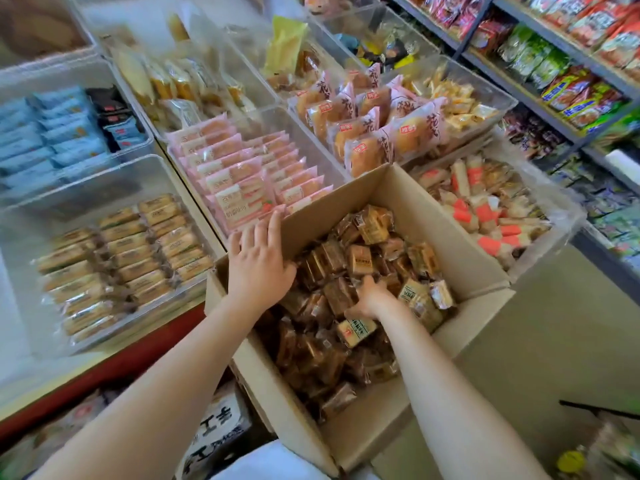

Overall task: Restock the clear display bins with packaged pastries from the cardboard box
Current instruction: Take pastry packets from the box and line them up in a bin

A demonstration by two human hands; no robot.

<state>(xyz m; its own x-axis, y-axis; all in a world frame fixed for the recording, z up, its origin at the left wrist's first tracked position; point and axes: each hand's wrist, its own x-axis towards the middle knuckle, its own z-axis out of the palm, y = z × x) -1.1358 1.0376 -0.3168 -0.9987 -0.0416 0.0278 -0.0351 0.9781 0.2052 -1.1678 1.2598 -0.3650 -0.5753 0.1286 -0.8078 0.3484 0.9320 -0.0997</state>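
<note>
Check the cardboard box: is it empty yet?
No, the cardboard box holds a heap of brown pastry packs, and the right hand reaches into them.

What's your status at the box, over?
Left hand flat on cardboard box rim. Right hand down among brown pastries, grip unclear. Nothing blocking.

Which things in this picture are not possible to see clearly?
- Head view: right hand fingertips, buried among the packaged pastries; its grip is unclear.
- Cardboard box depth, hidden by pastries.
- Print on wrappers, too small and blurred.
- Blue packets bin, cut off by the left edge.
</note>
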